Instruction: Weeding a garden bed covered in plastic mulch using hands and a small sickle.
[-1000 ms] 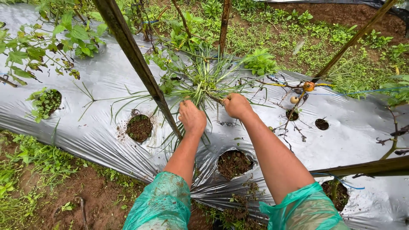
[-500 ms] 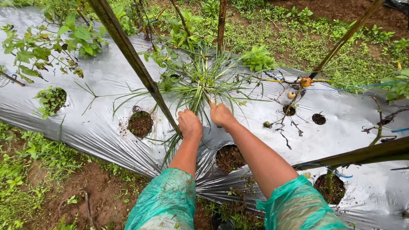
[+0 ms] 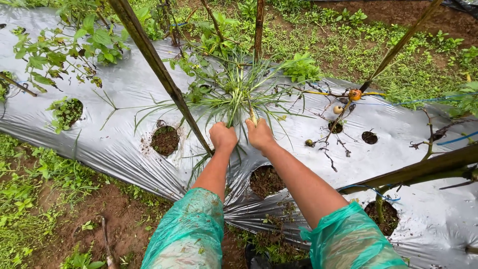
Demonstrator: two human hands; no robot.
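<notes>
Across the middle of the head view lies a silver plastic mulch sheet point(image 3: 124, 99) over a raised bed, punched with round planting holes. At its centre both hands are closed around the base of a clump of long green grass blades point(image 3: 239, 92) that fans out toward the far side. The left hand point(image 3: 222, 136) is fisted tight on the lower stems; the right hand point(image 3: 259, 133) grips just beside it, nearly touching, with pale stem ends showing above its fingers. Both forearms come out of translucent green plastic sleeves point(image 3: 189, 234) at the near edge.

Room is tight on the left: a slanted dark bamboo pole point(image 3: 159, 69) runs from far left down to a point just beside the left hand. An upright brown stake point(image 3: 259, 25) stands behind the clump. To the right, a thicker bamboo pole point(image 3: 413, 169) crosses near the right forearm, and a bare dry plant with small yellowish fruits point(image 3: 343, 107) lies near. Open sheet sits to the left beyond a soil-filled hole point(image 3: 164, 140); another dark soil hole point(image 3: 266, 180) lies between the forearms.

Against the frame a second ago, the hands have drawn nearer to each other and toward the near side, and the clump's base has come with them, away from its place further back.
</notes>
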